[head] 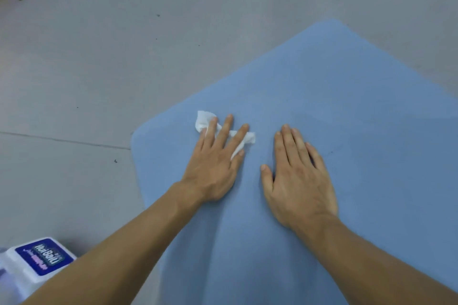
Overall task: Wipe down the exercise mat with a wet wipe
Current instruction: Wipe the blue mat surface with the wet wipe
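Flat on a grey floor [99, 69], a light-blue exercise mat [334, 106] with rounded corners fills the right of the view — a crumpled white wet wipe [205, 121] lies near its left edge. Left hand [215, 163] presses the wipe under straight, spread fingers; right hand [297, 181] rests palm-down just beside it, fingers straight. A wipes pack [37, 262] sits on the floor at lower left.

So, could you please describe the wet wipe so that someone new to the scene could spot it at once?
Find the blue exercise mat spread on the grey floor. Near its left corner the left hand presses flat on a crumpled white wet wipe. It is the only white thing on the mat.
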`<move>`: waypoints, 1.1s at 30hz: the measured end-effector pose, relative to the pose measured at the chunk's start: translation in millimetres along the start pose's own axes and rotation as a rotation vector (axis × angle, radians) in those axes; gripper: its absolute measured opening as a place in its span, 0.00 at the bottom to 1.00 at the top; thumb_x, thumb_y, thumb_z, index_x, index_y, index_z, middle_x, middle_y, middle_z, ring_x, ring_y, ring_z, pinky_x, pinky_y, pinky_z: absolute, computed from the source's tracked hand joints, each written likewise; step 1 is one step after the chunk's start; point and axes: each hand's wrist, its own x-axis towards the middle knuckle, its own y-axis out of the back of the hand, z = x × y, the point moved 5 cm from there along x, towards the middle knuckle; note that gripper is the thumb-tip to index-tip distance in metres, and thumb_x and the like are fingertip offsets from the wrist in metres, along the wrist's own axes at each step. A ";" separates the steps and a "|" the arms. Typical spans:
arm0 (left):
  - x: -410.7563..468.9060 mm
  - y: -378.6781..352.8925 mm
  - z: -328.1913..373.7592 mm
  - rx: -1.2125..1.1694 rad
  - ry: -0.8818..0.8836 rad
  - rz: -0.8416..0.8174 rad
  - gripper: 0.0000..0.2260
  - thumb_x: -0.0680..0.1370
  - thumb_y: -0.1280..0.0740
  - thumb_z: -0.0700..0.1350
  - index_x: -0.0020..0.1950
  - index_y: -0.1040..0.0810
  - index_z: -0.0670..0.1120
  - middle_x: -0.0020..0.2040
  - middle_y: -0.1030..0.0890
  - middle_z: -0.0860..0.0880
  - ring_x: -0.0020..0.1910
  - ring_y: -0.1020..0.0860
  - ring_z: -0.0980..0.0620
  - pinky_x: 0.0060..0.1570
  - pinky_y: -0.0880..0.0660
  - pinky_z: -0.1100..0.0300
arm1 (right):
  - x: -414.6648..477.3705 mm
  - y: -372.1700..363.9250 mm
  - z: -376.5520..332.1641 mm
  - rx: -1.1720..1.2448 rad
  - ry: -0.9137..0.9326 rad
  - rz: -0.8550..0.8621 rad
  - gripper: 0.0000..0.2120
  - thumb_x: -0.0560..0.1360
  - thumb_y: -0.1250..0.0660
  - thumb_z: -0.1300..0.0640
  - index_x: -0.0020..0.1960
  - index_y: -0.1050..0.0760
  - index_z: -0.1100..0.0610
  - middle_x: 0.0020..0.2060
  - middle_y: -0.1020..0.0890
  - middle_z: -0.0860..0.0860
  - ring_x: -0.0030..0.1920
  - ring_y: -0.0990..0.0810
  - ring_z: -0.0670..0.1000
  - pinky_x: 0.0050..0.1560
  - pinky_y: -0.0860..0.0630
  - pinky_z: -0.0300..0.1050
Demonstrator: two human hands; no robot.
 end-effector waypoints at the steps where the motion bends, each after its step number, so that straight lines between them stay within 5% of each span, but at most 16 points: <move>1: -9.6 -1.9 7.3 -0.001 -0.065 -0.013 0.25 0.85 0.58 0.58 0.83 0.56 0.60 0.84 0.60 0.52 0.83 0.63 0.45 0.80 0.62 0.51 | 0.0 0.1 -0.2 0.002 0.001 -0.005 0.35 0.82 0.54 0.43 0.84 0.54 0.58 0.84 0.54 0.53 0.83 0.57 0.50 0.82 0.56 0.50; 5: -25.4 -0.4 -0.7 -0.006 -0.149 -0.027 0.26 0.84 0.62 0.60 0.83 0.55 0.61 0.84 0.60 0.55 0.82 0.64 0.50 0.80 0.62 0.54 | 0.0 -0.7 0.3 0.003 0.011 -0.017 0.35 0.83 0.55 0.43 0.84 0.56 0.58 0.84 0.55 0.53 0.83 0.58 0.50 0.82 0.58 0.50; 11: 19.5 5.6 -22.5 -0.081 -0.005 0.026 0.23 0.86 0.52 0.55 0.82 0.52 0.62 0.85 0.56 0.52 0.83 0.60 0.47 0.81 0.58 0.48 | -0.1 0.5 -0.8 0.023 0.009 -0.013 0.35 0.82 0.57 0.43 0.84 0.58 0.58 0.84 0.57 0.52 0.83 0.61 0.50 0.82 0.60 0.50; 18: 60.0 12.6 -20.4 -0.071 0.070 0.016 0.24 0.86 0.53 0.56 0.84 0.52 0.60 0.85 0.56 0.49 0.83 0.59 0.45 0.79 0.62 0.50 | -0.3 0.4 -0.7 0.031 0.006 -0.008 0.35 0.82 0.55 0.42 0.84 0.56 0.58 0.84 0.55 0.52 0.83 0.59 0.49 0.82 0.58 0.50; 27: -17.7 0.2 10.5 0.014 -0.269 -0.014 0.24 0.87 0.55 0.58 0.84 0.52 0.60 0.85 0.59 0.51 0.83 0.63 0.50 0.79 0.64 0.56 | -0.6 -0.2 -0.3 0.042 0.010 -0.001 0.35 0.81 0.57 0.43 0.84 0.53 0.58 0.84 0.52 0.53 0.83 0.55 0.50 0.82 0.54 0.50; 33: 56.6 14.8 -13.9 -0.016 -0.088 -0.021 0.24 0.87 0.53 0.55 0.83 0.53 0.61 0.84 0.59 0.50 0.83 0.61 0.47 0.80 0.58 0.48 | 0.1 0.9 -1.2 0.047 0.003 -0.015 0.36 0.80 0.59 0.42 0.84 0.56 0.58 0.84 0.56 0.52 0.83 0.60 0.49 0.82 0.59 0.50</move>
